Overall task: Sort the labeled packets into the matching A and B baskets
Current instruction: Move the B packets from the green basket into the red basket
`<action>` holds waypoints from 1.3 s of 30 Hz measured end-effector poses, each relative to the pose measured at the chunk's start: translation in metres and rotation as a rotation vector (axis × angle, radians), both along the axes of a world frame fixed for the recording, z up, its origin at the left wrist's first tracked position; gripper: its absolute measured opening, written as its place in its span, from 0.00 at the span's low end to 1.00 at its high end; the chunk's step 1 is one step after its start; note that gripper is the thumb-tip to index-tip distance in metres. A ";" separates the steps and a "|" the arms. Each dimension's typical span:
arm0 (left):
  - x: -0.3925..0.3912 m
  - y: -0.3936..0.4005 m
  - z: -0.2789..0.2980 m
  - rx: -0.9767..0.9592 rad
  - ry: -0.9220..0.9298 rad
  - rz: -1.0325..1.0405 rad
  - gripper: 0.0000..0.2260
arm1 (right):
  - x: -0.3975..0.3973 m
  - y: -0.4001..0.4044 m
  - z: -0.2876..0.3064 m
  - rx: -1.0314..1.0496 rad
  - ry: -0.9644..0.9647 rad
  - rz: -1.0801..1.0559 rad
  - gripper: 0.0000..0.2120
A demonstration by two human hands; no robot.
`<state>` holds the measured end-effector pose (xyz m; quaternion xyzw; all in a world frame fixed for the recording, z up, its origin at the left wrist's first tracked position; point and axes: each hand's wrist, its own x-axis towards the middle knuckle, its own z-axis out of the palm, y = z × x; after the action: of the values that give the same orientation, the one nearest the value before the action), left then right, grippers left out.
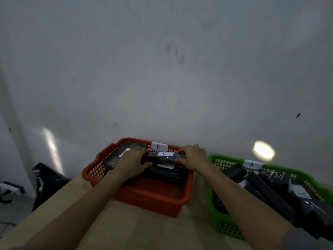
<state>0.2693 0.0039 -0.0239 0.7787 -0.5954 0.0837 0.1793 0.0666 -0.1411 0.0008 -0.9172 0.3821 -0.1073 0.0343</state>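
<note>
A red basket (144,199) tagged B stands on the table against the wall. Over its back part, a black packet (163,156) with a white B label is held level by both hands. My left hand (132,162) grips its left end and my right hand (191,156) grips its right end. Beneath it lie other black packets (167,175) with white labels. To the right, a green basket (225,226) tagged A holds several black packets (270,192), one showing an A label.
The wooden table (135,231) runs toward me, its left edge slanting down to the lower left. A black bag (45,179) sits on the floor left of the table. A pale wall rises directly behind both baskets.
</note>
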 end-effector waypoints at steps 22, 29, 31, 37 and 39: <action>0.000 0.001 -0.007 -0.027 -0.088 -0.043 0.26 | 0.015 0.005 0.005 -0.139 0.093 -0.012 0.14; -0.070 -0.001 0.029 -0.131 0.020 -0.210 0.23 | -0.073 0.018 0.051 -0.098 -0.187 0.030 0.14; -0.103 0.001 0.040 -0.168 0.069 -0.298 0.21 | -0.108 0.019 0.058 -0.076 -0.254 0.010 0.12; -0.192 -0.016 0.053 0.002 -0.030 -0.481 0.18 | -0.185 0.021 0.051 -0.054 -0.375 -0.097 0.09; -0.212 -0.024 0.052 0.085 -0.071 -0.481 0.18 | -0.201 0.022 0.047 -0.037 -0.384 -0.112 0.09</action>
<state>0.0577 -0.0205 0.0281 0.6179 -0.7726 0.0410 0.1400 -0.1344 -0.1190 0.0480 -0.8578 0.4169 -0.2888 0.0838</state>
